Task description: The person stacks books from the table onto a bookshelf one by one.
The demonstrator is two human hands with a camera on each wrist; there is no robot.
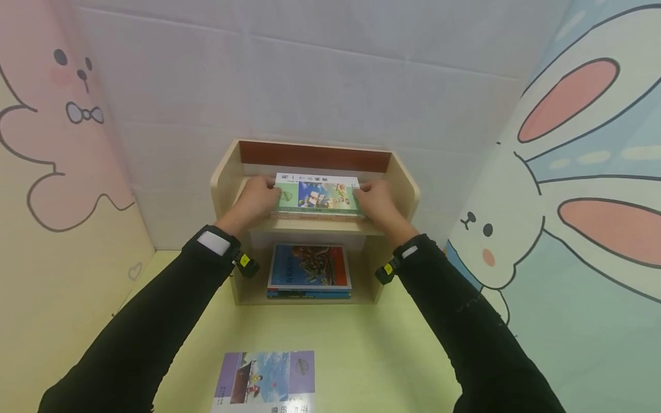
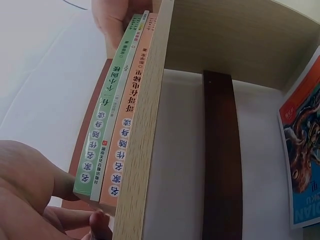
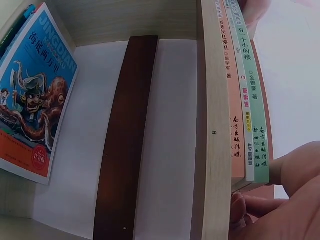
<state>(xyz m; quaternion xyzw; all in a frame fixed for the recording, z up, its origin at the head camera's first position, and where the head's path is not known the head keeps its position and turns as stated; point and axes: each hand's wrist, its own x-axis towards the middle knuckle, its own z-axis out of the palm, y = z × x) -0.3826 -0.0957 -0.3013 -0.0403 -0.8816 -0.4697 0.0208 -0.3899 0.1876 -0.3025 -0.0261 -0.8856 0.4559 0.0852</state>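
Note:
My left hand (image 1: 257, 202) and right hand (image 1: 381, 202) grip the two short ends of a small stack of books (image 1: 320, 198) on the upper shelf. A green book (image 2: 106, 112) lies on top, then a thin white book (image 2: 116, 125), with an orange book (image 2: 131, 107) at the bottom. Thumbs press on the top book's ends, while other fingers curl low beside the stack, partly hidden. In the right wrist view, the stack (image 3: 245, 100) sits close along the edge of the shelf board (image 3: 215, 130).
The small wooden bookshelf (image 1: 408, 186) stands against a white wall covering. Its lower compartment holds a stack topped by a blue-and-red book (image 1: 310, 267). A purple-edged book (image 1: 271, 378) lies on the table (image 1: 382, 355) in front. Cartoon-printed panels flank both sides.

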